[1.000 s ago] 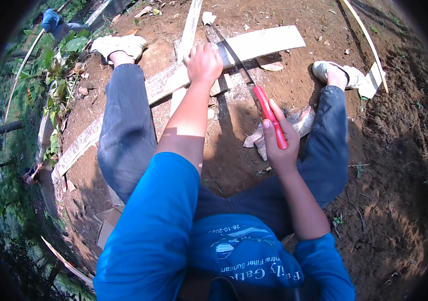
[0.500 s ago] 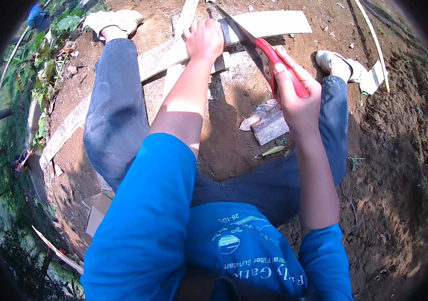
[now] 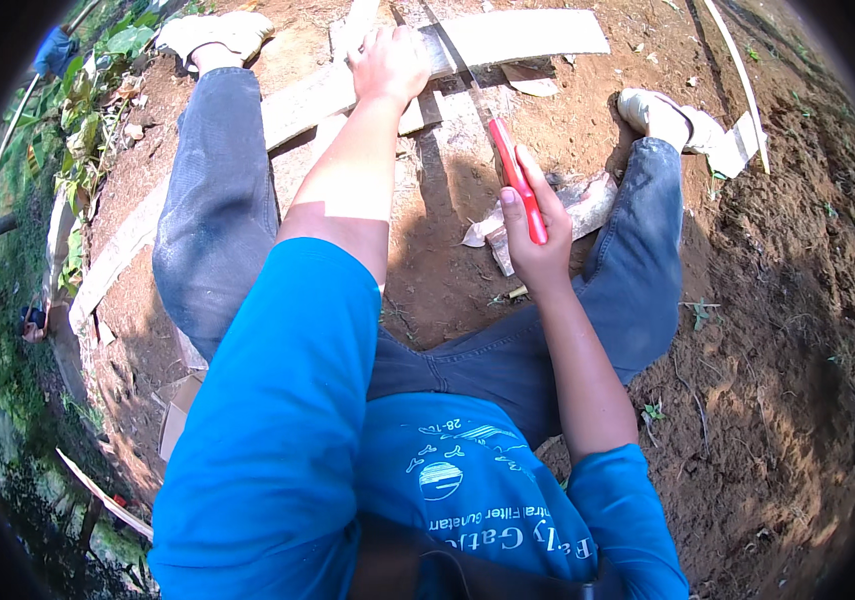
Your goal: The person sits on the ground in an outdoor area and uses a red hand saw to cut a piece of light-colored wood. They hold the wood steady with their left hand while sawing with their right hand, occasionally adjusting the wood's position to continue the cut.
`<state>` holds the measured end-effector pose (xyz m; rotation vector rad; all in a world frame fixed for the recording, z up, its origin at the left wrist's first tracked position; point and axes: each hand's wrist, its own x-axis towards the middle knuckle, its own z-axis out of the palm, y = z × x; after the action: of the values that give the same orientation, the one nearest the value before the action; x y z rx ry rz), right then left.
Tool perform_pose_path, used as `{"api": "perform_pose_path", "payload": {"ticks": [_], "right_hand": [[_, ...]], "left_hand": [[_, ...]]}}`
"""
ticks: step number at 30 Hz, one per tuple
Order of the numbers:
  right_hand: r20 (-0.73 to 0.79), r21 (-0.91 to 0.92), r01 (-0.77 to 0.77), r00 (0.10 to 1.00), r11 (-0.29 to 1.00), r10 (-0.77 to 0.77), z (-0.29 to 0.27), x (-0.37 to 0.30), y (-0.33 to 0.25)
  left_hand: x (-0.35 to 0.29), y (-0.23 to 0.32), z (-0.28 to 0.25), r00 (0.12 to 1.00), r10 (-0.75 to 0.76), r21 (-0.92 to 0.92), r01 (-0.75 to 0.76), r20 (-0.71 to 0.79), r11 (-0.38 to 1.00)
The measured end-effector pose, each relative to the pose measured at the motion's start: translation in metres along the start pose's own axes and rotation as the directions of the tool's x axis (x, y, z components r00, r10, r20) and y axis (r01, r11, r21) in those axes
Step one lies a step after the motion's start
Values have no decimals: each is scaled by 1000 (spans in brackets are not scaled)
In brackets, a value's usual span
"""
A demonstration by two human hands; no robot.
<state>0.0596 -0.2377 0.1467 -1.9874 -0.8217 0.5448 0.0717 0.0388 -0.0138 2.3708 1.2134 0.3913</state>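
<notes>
A pale wooden plank [image 3: 527,38] lies across other boards on the ground between my feet. My left hand [image 3: 390,65] bears down on it from above, fingers curled over its far edge. In my right hand [image 3: 539,225] is a handsaw [image 3: 517,180], its red handle wrapped by my fingers. The saw's narrow dark blade runs away from me and crosses the plank just right of my left hand. Where the blade meets the wood, the depth of any cut is too small to tell.
Under the plank lie supporting boards [image 3: 425,108]. A broken wood piece [image 3: 587,205] rests by my right leg, and a long pale board [image 3: 122,255] lies beyond my left leg. Green plants [image 3: 82,150] border the left side; a thin strip [image 3: 742,75] lies at far right.
My right hand has drawn the saw back toward me and slightly left. The blade now shows nearly edge-on instead of its broad side. My left hand stays on the plank.
</notes>
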Motion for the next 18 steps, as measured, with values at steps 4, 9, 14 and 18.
{"api": "perform_pose_path", "payload": {"ticks": [4, 9, 14, 18], "right_hand": [[-14, -88, 41, 999, 995, -42, -27, -39, -54], [-22, -75, -96, 995, 992, 95, -63, -36, -105], [-50, 116, -19, 998, 993, 25, -3, 68, -66], [-52, 212, 125, 992, 969, -117, 4, 97, -56]], "left_hand": [[-5, -3, 0, 999, -8, 21, 9, -42, 1000], [-17, 34, -72, 990, -134, -741, 122, 44, 660], [-8, 16, -30, 990, -119, -426, 74, -78, 902], [-6, 13, -16, 988, -102, -344, 58, -112, 937]]}}
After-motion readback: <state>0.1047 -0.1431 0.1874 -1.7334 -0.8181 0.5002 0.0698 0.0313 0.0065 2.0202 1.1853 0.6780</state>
